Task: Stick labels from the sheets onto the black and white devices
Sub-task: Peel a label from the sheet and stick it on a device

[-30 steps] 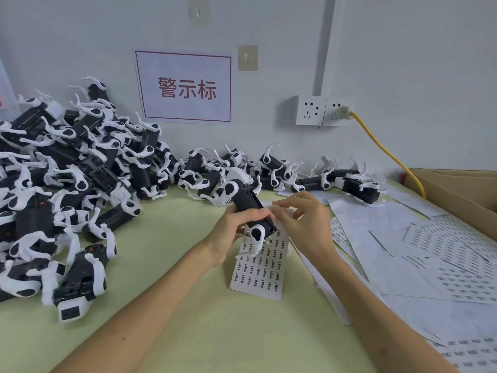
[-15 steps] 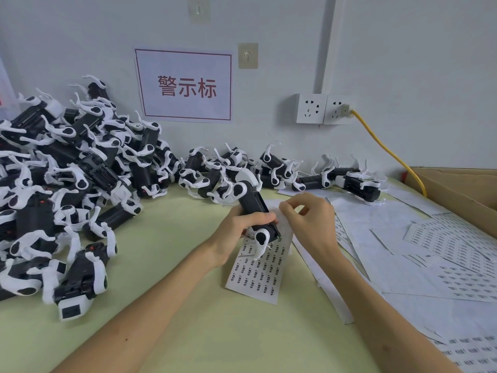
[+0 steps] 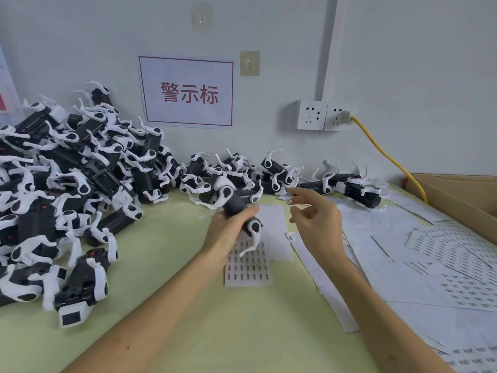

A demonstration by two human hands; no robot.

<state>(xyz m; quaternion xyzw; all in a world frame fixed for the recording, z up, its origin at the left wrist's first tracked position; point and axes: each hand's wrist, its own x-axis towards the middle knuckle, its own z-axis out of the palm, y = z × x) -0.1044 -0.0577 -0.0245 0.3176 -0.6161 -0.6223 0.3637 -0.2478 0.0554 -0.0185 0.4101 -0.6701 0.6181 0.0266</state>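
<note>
Lying heaped at far left on the green table (image 3: 166, 265): a pile of devices (image 3: 67, 197), reaching along the wall. Left hand (image 3: 228, 232) grips one black and white device (image 3: 235, 205), fingers curled round its dark body. One white end sticks up and left past the knuckles; the other hangs below the hand, over the label sheet (image 3: 250, 265) lying flat on the table. Right hand (image 3: 314, 222) is just beside the device, not touching it, fingers spread and mostly straight. A small label (image 3: 289, 201) sits at the index fingertip; whether it is pinched or only stuck on, cannot tell. Farther right: loose sheets (image 3: 443, 265), overlapping, then a cardboard box (image 3: 457, 200) at the edge.
</note>
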